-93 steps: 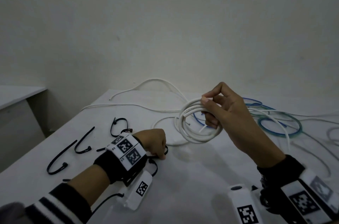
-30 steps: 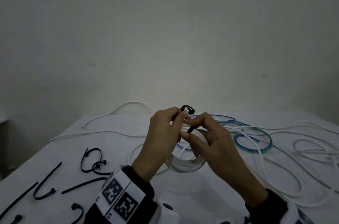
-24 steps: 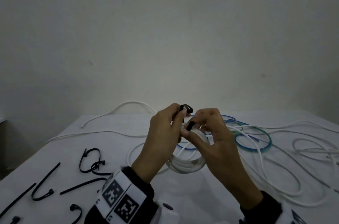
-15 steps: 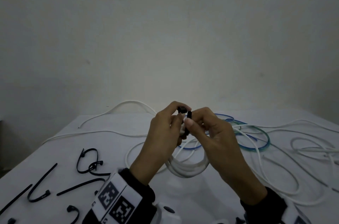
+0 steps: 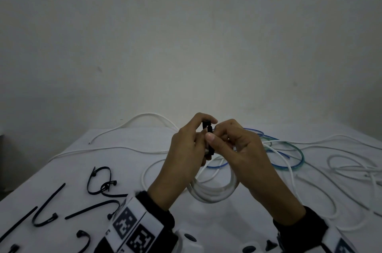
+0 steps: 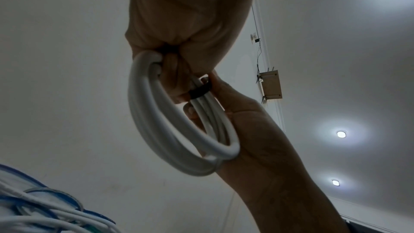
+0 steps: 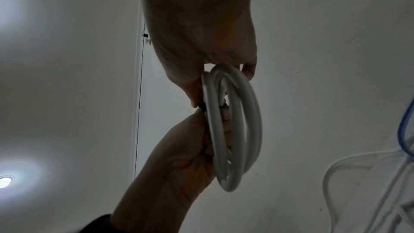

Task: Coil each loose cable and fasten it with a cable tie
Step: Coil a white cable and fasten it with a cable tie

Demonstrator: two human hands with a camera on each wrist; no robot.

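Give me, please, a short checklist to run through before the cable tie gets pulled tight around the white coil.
1. Black cable tie wrapped around the white coil: ok.
2. All loops of the coil gathered under the tie: cannot tell, fingers cover part of it.
3. Left hand and right hand both gripping at the tie: ok.
4. Tie's tail threaded through its head: cannot tell.
5. Coil lifted off the table, apart from the blue cable: ok.

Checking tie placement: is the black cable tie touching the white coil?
Touching. The left wrist view shows the black cable tie wrapped across the white coil strands, pinched between the hands, no gap visible.
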